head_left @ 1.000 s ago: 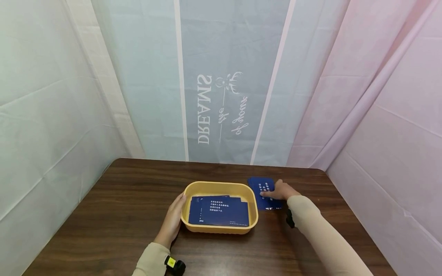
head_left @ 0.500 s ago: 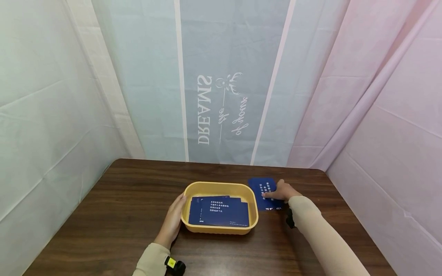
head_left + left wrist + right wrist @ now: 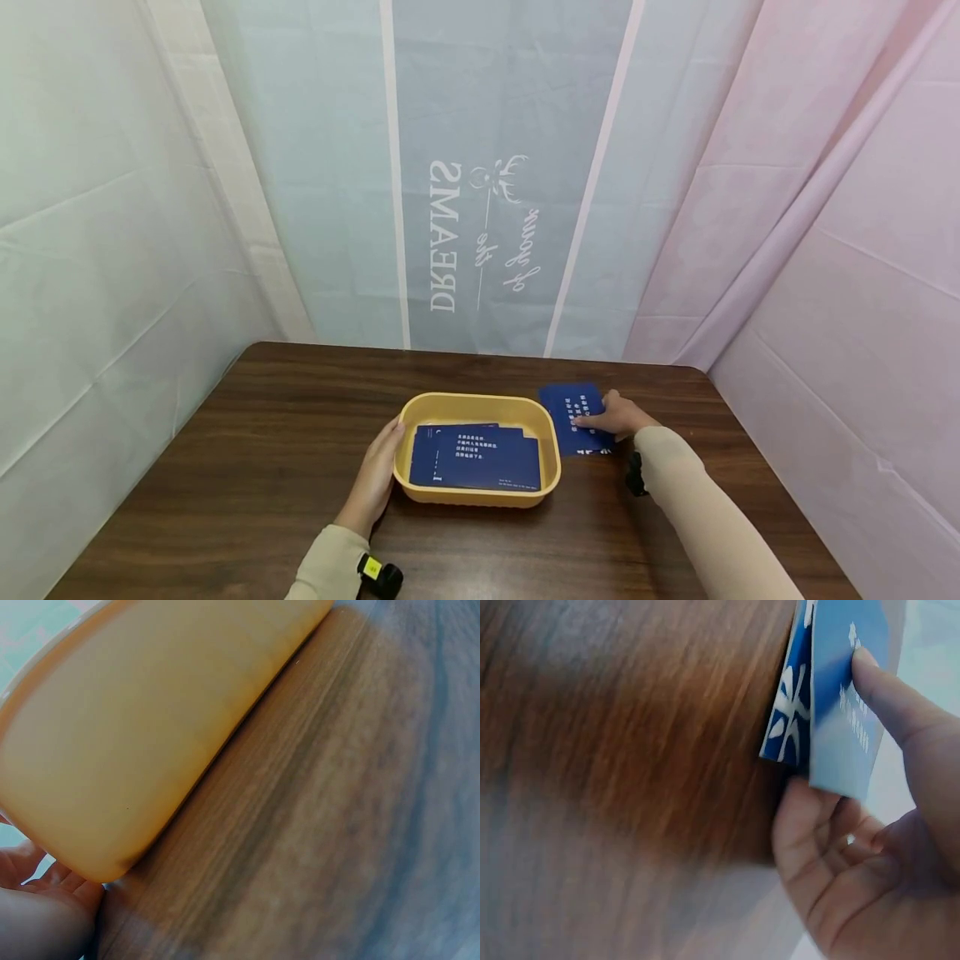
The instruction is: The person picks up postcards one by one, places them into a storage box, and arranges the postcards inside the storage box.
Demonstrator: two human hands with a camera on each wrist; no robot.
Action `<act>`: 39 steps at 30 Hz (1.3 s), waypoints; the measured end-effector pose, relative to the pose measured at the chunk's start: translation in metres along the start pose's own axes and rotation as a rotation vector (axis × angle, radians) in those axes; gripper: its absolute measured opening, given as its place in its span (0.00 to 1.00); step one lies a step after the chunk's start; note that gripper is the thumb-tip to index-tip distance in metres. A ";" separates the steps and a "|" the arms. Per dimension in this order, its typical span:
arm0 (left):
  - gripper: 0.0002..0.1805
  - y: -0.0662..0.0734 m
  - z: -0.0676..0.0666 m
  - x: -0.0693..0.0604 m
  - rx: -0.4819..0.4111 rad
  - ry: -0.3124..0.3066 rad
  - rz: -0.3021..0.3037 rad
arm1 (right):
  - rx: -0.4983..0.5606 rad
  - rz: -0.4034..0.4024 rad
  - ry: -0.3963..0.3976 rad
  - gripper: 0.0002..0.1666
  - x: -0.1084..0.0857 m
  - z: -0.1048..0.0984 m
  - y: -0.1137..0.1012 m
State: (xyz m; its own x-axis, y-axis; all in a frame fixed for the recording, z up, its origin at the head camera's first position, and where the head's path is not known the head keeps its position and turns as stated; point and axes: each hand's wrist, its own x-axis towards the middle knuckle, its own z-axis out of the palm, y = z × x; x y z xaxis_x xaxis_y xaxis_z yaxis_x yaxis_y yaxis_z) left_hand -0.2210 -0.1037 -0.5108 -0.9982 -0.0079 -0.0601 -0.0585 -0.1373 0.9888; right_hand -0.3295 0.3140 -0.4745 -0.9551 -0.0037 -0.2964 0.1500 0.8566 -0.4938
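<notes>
In the head view a yellow plastic basin [image 3: 480, 498] holds several dark blue cards [image 3: 487, 462] printed with white text. My left hand [image 3: 372, 479] rests along the basin's left end, its fingers against the outer wall; no finger shows inside. In the left wrist view that hand touches the basin's corner, and its fingertips are partly hidden. Right of the basin, my right hand [image 3: 618, 417] pinches a blue card [image 3: 840, 735] with the thumb on its printed face and fingers beneath. Another blue card [image 3: 786, 724] with large white characters lies just under it, slightly apart at the near end.
A dark brown wooden table [image 3: 262, 458] carries everything. A grey-blue curtain [image 3: 510, 250] with white lettering hangs behind its far edge, and pale cloth [image 3: 862, 292] hangs at both sides. Black cameras are strapped at both wrists.
The blue card under my right thumb has shifted slightly right, and the hand has moved a little right with it. The left hand and basin have stayed in place.
</notes>
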 end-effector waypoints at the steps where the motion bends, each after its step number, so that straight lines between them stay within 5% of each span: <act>1: 0.35 0.000 0.000 0.000 0.002 -0.002 0.002 | 0.026 -0.017 0.000 0.44 0.001 -0.001 0.003; 7: 0.36 0.000 0.000 0.000 -0.002 -0.004 0.003 | 0.132 -0.093 0.003 0.36 0.002 -0.004 0.020; 16: 0.35 0.001 0.000 0.001 -0.020 -0.002 0.012 | 0.251 -0.086 -0.008 0.30 -0.003 -0.005 0.021; 22: 0.36 0.001 0.000 0.000 -0.012 -0.008 0.007 | 0.479 -0.068 -0.093 0.22 -0.003 -0.006 0.027; 32: 0.35 0.001 0.001 -0.004 -0.002 -0.008 0.008 | 0.609 0.007 -0.154 0.33 -0.008 -0.012 0.032; 39: 0.35 0.002 0.000 -0.003 -0.006 -0.015 0.013 | 0.660 -0.059 -0.151 0.27 -0.012 -0.014 0.024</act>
State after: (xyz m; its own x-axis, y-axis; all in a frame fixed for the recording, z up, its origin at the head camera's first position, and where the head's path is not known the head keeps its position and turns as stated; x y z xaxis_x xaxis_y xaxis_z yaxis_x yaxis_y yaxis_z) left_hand -0.2180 -0.1037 -0.5089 -0.9990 0.0051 -0.0454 -0.0457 -0.1437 0.9886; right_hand -0.3175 0.3422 -0.4717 -0.9275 -0.1536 -0.3407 0.2690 0.3585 -0.8939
